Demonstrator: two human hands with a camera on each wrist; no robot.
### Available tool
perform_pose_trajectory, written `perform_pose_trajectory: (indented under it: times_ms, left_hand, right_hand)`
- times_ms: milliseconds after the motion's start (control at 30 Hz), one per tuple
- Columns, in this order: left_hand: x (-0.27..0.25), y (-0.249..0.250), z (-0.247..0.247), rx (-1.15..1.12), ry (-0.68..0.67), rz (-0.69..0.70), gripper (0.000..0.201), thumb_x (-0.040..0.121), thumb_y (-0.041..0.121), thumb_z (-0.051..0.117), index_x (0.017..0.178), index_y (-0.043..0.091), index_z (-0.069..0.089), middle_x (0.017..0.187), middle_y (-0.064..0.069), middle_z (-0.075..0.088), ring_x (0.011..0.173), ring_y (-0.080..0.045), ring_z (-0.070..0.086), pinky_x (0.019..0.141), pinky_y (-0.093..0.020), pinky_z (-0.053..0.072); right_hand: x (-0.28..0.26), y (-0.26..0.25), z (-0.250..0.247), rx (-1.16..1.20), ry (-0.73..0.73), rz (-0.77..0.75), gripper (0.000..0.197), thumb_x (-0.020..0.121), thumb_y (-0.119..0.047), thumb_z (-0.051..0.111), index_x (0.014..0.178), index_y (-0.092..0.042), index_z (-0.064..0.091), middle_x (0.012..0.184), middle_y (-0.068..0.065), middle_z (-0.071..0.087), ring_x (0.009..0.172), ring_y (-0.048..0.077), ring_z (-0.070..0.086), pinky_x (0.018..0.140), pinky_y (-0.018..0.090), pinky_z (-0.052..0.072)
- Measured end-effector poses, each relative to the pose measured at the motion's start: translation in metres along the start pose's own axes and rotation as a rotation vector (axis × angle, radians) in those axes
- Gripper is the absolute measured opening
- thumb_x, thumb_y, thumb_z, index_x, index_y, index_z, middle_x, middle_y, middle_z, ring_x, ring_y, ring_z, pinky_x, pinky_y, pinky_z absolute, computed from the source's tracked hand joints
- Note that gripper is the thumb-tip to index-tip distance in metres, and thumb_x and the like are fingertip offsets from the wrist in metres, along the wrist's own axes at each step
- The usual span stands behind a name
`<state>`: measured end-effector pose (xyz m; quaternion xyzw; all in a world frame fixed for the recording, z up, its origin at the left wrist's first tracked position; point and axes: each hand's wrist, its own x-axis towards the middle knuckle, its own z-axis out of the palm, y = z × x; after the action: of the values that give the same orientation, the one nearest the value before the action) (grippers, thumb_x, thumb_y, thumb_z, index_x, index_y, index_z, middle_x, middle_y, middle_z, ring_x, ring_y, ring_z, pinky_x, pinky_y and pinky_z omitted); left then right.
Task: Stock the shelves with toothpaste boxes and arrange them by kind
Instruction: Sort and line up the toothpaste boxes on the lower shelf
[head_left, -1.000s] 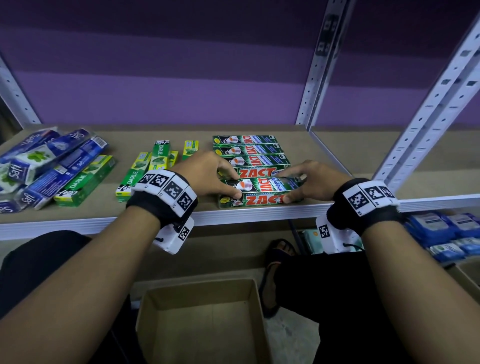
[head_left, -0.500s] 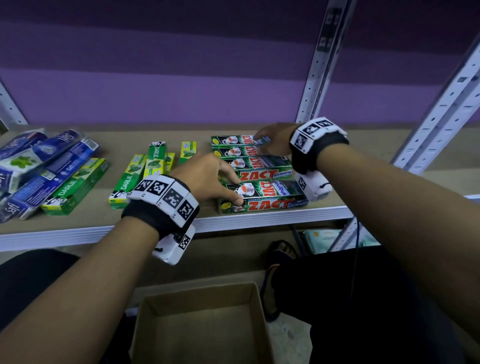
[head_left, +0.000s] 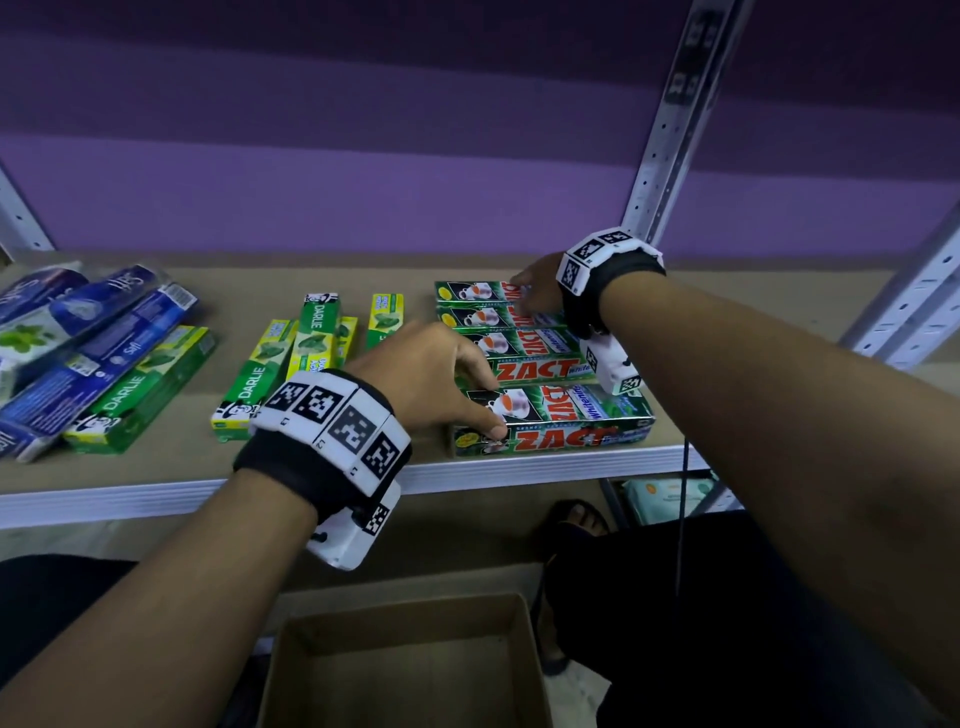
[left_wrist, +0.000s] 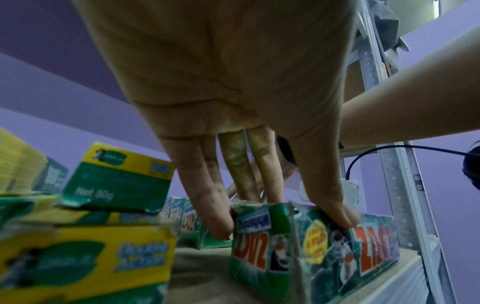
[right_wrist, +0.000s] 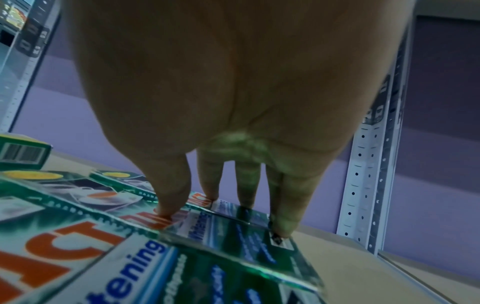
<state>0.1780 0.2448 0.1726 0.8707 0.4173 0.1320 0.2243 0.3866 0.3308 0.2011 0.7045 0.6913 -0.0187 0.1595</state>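
Observation:
Several green Zact toothpaste boxes lie side by side in a row running front to back on the shelf (head_left: 104, 499). My left hand (head_left: 491, 408) pinches the left end of the front Zact box (head_left: 576, 415) at the shelf edge. In the left wrist view, that hand (left_wrist: 280, 205) has its thumb on the front face of this box (left_wrist: 311, 257) and its fingers behind the end. My right hand (head_left: 524, 301) reaches over to the rear Zact boxes (head_left: 467, 291). Its straight fingertips (right_wrist: 285, 226) touch the tops and right ends of those boxes (right_wrist: 233, 236).
Green-and-yellow Darlie boxes (head_left: 260, 379) lie left of the Zact row, and blue boxes (head_left: 104, 332) are piled at the far left. Metal uprights (head_left: 670, 119) stand at the right. An open cardboard carton (head_left: 415, 665) sits on the floor below, near my legs.
My right hand left the right end of the front Zact box and reached back to the rear boxes. My left hand stayed on the front box's left end.

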Motion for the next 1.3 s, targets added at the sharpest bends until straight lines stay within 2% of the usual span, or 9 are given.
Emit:
perform_pose_trajectory:
  times_ms: [100,167,233,467,733,967,1133,1233,1300]
  left_hand:
    - [0.0,0.002,-0.001,0.001,0.004,0.032,0.043,0.055,0.057,0.087,0.088,0.032,0.076,0.071,0.029,0.061,0.068,0.021,0.053,0.058,-0.01,0.035]
    - [-0.001,0.002,-0.002,0.006,0.012,0.048,0.046,0.054,0.058,0.087,0.09,0.031,0.077,0.085,0.019,0.063,0.075,0.007,0.058,0.064,-0.016,0.044]
    - [-0.002,0.003,-0.002,0.012,0.014,0.045,0.047,0.053,0.058,0.087,0.09,0.032,0.077,0.085,0.015,0.063,0.076,0.001,0.058,0.066,-0.02,0.047]
    - [-0.003,0.005,-0.002,0.03,0.021,0.031,0.047,0.053,0.059,0.086,0.092,0.033,0.077,0.085,0.017,0.063,0.078,0.002,0.058,0.064,-0.019,0.046]
    - [-0.007,0.008,-0.002,0.025,0.032,0.027,0.048,0.053,0.058,0.086,0.092,0.032,0.077,0.089,0.013,0.063,0.081,-0.006,0.06,0.077,-0.036,0.054]
    - [-0.005,0.005,0.0,0.022,0.052,0.044,0.047,0.053,0.057,0.087,0.092,0.031,0.078,0.092,0.011,0.063,0.084,-0.008,0.059,0.08,-0.036,0.053]
    - [-0.003,0.001,0.005,0.007,0.087,0.064,0.047,0.052,0.058,0.087,0.091,0.033,0.077,0.101,0.013,0.06,0.076,0.004,0.051,0.075,-0.026,0.043]
    - [-0.003,-0.001,0.006,0.004,0.092,0.069,0.048,0.052,0.059,0.086,0.092,0.034,0.077,0.101,0.015,0.06,0.08,0.004,0.051,0.076,-0.025,0.042]
    - [-0.003,-0.003,0.006,0.015,0.094,0.083,0.049,0.053,0.061,0.085,0.094,0.035,0.077,0.101,0.015,0.061,0.081,0.004,0.052,0.075,-0.024,0.041]
  right_hand:
    - [-0.003,0.0,-0.001,0.035,0.004,-0.005,0.058,0.104,-0.038,0.044,0.155,-0.018,0.028,0.161,0.005,0.027,0.144,0.026,0.034,0.114,0.034,0.031]
    - [-0.005,0.001,-0.003,0.063,-0.004,-0.007,0.055,0.103,-0.032,0.049,0.153,-0.014,0.034,0.159,0.007,0.031,0.142,0.026,0.036,0.111,0.031,0.031]
    - [-0.006,0.002,-0.004,0.079,-0.013,-0.005,0.054,0.1,-0.029,0.054,0.15,-0.014,0.038,0.157,0.008,0.034,0.141,0.026,0.037,0.11,0.03,0.031]
    - [-0.012,0.002,-0.002,0.124,-0.012,-0.001,0.059,0.097,-0.028,0.061,0.15,-0.017,0.037,0.158,0.007,0.032,0.142,0.026,0.036,0.111,0.031,0.032]
    - [-0.021,0.002,-0.001,0.151,-0.051,-0.011,0.057,0.096,-0.024,0.06,0.149,-0.022,0.038,0.157,0.008,0.034,0.139,0.027,0.04,0.105,0.03,0.037]
    - [-0.032,0.001,-0.002,0.105,-0.086,-0.022,0.055,0.095,-0.027,0.06,0.146,-0.022,0.041,0.15,0.008,0.043,0.131,0.027,0.047,0.092,0.029,0.039]
    - [-0.038,0.001,-0.003,0.096,-0.1,-0.016,0.056,0.095,-0.025,0.06,0.147,-0.022,0.04,0.149,0.007,0.045,0.128,0.025,0.049,0.085,0.026,0.035]
    - [-0.039,0.001,-0.003,0.098,-0.108,-0.014,0.06,0.094,-0.024,0.06,0.15,-0.024,0.036,0.151,0.007,0.042,0.128,0.024,0.047,0.087,0.026,0.036]
    - [-0.04,0.001,-0.002,0.103,-0.106,-0.01,0.063,0.094,-0.025,0.06,0.151,-0.025,0.034,0.154,0.005,0.038,0.136,0.025,0.042,0.097,0.029,0.037]
